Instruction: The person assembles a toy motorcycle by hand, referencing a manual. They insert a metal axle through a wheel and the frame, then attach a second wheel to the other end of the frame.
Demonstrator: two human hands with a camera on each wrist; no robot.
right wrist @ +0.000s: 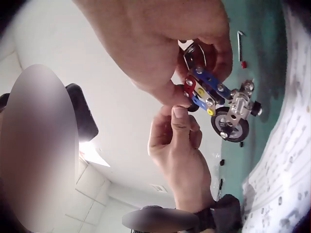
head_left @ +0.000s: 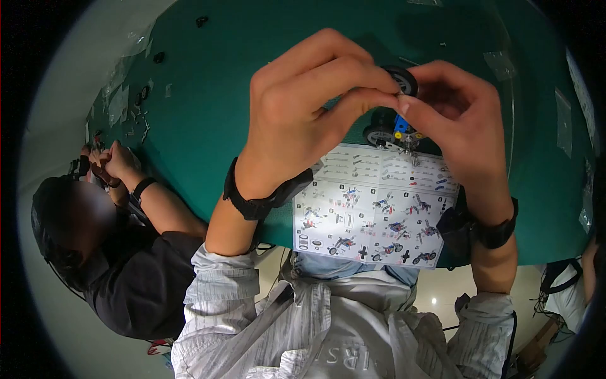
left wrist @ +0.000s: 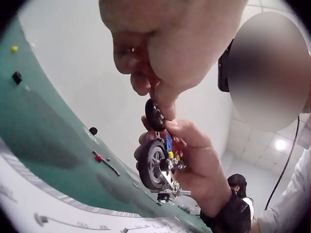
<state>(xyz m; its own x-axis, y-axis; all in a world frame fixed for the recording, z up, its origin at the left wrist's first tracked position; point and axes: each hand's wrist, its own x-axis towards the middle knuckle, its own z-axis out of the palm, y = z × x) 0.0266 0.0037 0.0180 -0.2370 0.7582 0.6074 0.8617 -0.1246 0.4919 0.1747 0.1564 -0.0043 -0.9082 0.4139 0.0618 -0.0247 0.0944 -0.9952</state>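
A small model motorcycle with blue, red and metal strips point(right wrist: 206, 80) is held up above the printed sheet point(head_left: 372, 208). My right hand point(head_left: 464, 117) grips its body, fingers curled round it in the right wrist view. My left hand point(head_left: 309, 107) pinches at the upper black wheel point(head_left: 401, 81) with thumb and fingertips, close to the right thumb. The other wheel point(left wrist: 154, 164) hangs lower, beside metal brackets and yellow pieces. The fingertips hide the exact contact at the upper wheel.
On the green table point(head_left: 208, 95) lie black parts point(head_left: 158, 57), loose tyres point(head_left: 145, 92), small metal pieces point(head_left: 145, 129) and plastic bags point(head_left: 500, 65). In the right wrist view a hex key point(right wrist: 239, 46) lies near a red piece point(right wrist: 244, 64). Another person point(head_left: 145, 271) sits at the left.
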